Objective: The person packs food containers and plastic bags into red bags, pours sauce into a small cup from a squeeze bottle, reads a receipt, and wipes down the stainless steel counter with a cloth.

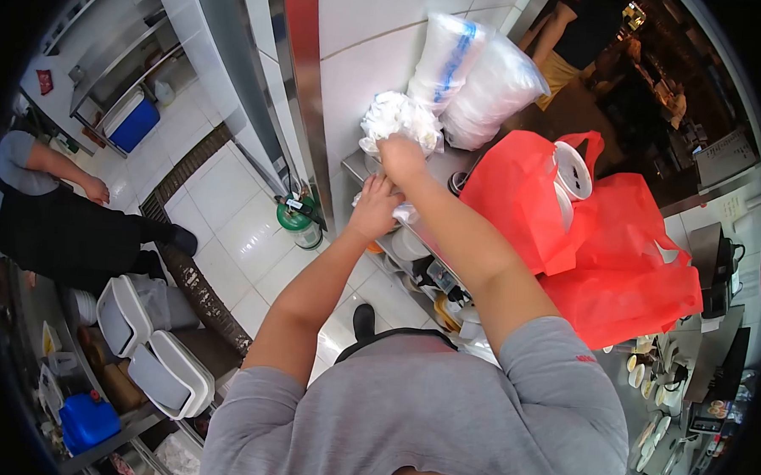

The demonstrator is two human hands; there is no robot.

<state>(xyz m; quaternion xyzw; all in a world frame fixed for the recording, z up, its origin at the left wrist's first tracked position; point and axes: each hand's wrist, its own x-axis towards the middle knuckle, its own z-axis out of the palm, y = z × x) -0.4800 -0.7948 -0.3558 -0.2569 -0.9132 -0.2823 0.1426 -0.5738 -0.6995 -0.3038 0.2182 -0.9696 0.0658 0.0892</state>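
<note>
My right hand [401, 159] is closed at the lower edge of a crumpled bunch of white plastic bags [400, 118], its fingertips partly hidden. Just below it, almost touching, my left hand [377, 207] has its fingers bent together. Thin whitish plastic [406, 213] shows beside that hand; what its fingers hold, I cannot make out. Both hands are over the corner of a metal counter [439, 166]. Behind the bunch, two tall packs of clear plastic, one a pack with a blue stripe [446, 60] and one a plain pack [495, 91], lean at the tiled wall.
Red carrier bags [518, 201] stand on the counter to the right, with white round tubs [574, 171] in one. A green gas cylinder [299, 220] is on the floor at left. Another person's hand [97, 191] is farther left, near lidded white bins [171, 373].
</note>
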